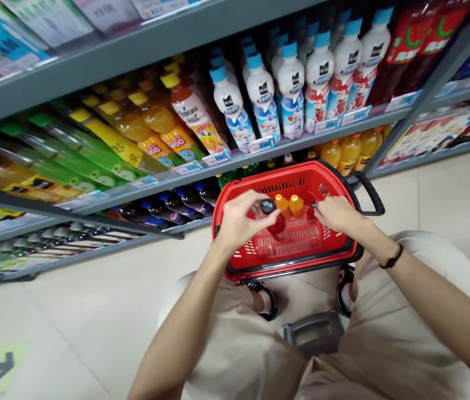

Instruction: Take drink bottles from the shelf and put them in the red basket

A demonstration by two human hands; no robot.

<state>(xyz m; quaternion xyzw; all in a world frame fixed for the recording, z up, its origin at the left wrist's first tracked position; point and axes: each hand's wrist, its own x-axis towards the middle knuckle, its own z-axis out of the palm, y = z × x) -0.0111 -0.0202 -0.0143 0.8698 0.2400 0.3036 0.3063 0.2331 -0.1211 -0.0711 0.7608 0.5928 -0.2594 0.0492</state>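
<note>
Head view, taken looking down into a red basket (289, 168) that rests on the floor in front of the person's knees, just before the drinks shelf (260, 153).

Left hand (241, 219): over the basket's left half, with the fingers closed around the neck of a black-capped bottle (269, 207). The bottle's red body hangs upright inside the basket, and whether its base touches the basket floor cannot be told.

Right hand (337, 214): over the basket's right half, with the fingertips drawn together at a small red-capped bottle (310, 214). Whether they grip it or only touch it cannot be told.

Two orange-capped bottles (281, 201) stand upright side by side at the basket's middle, between the two hands, and neither hand touches them.

Progress, as a judgement: these two bottles are already placed in the basket. The black-capped bottle is within the basket walls but not yet released, and the red-capped one is being handled beside the orange pair. The near half of the basket shows bare mesh.

The black handle (370, 191) lies folded at the basket's right rim.
</note>
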